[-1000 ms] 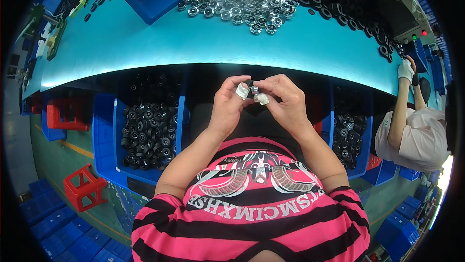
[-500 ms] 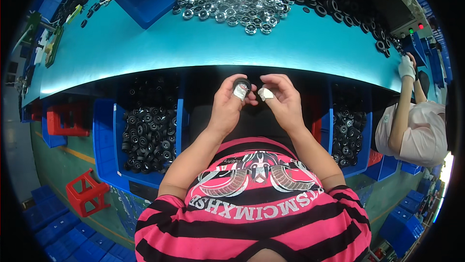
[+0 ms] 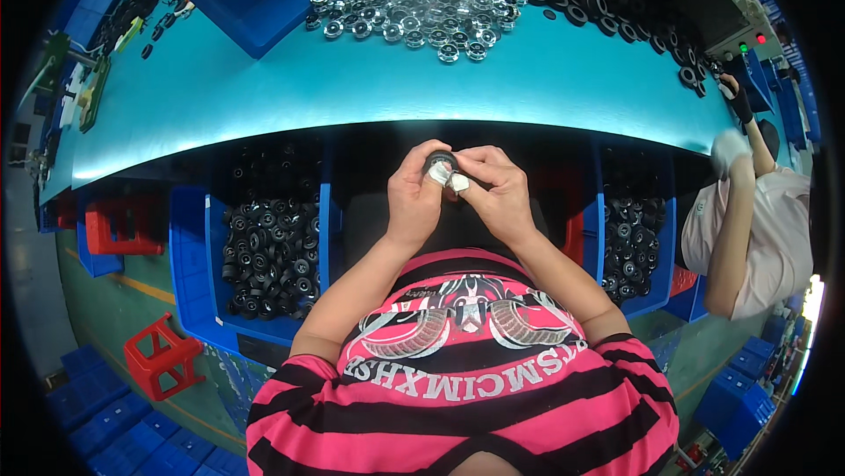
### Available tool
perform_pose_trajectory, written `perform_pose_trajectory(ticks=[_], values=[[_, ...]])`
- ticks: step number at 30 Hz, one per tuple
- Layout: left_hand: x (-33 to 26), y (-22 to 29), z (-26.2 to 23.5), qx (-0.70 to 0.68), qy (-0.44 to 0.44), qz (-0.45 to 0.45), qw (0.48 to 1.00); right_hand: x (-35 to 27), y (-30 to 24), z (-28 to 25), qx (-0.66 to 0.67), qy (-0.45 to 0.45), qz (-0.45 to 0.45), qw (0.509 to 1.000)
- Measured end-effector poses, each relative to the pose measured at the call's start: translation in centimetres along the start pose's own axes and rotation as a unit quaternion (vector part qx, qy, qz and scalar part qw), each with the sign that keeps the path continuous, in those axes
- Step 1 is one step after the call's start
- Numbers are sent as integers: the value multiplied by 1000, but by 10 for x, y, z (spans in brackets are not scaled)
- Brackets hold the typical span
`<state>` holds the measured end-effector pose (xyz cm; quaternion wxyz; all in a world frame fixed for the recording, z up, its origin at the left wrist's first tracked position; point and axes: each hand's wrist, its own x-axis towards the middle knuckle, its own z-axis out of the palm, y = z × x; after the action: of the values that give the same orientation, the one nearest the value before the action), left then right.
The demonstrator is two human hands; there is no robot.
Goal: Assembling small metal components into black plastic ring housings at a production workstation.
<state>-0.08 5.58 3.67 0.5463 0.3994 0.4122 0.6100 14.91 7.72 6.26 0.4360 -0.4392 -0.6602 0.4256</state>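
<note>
Nearest me, the left hand (image 3: 414,199), thumb wrapped in white, has its grip closed on a small black round wheel-like piece (image 3: 441,158). The right hand (image 3: 502,194) meets it with a narrow grip; I cannot tell whether it grasps the piece too. Both work in the open gap between two blue plastic bins (image 3: 326,221), short of the curved near edge of the turquoise surface (image 3: 264,93). Past that edge I have a bare strip, then heaped shiny clear round hubs (image 3: 414,11).

Red stool (image 3: 162,360) on green floor (image 3: 97,313)
</note>
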Motion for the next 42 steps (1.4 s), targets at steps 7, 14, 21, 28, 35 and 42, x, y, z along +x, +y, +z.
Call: perform_pose_trajectory(ticks=[7,14,21,28,35,42], values=[[10,-3,-7,-39,-35,-75,996,-1,2,-1,74,19,70,995],[11,2,-6,-2,-36,-89,995,-3,14,-3,41,19,54,998],[17,4,-7,17,-23,-117,993,1,6,5,57,28,110,992],[12,4,-8,38,-80,-92,992,15,22,-7,220,-23,214,952],[9,8,-4,273,-101,39,956,14,26,-4,269,-34,233,934],[7,3,-1,376,-72,115,917,10,33,1,282,-1,235,930]])
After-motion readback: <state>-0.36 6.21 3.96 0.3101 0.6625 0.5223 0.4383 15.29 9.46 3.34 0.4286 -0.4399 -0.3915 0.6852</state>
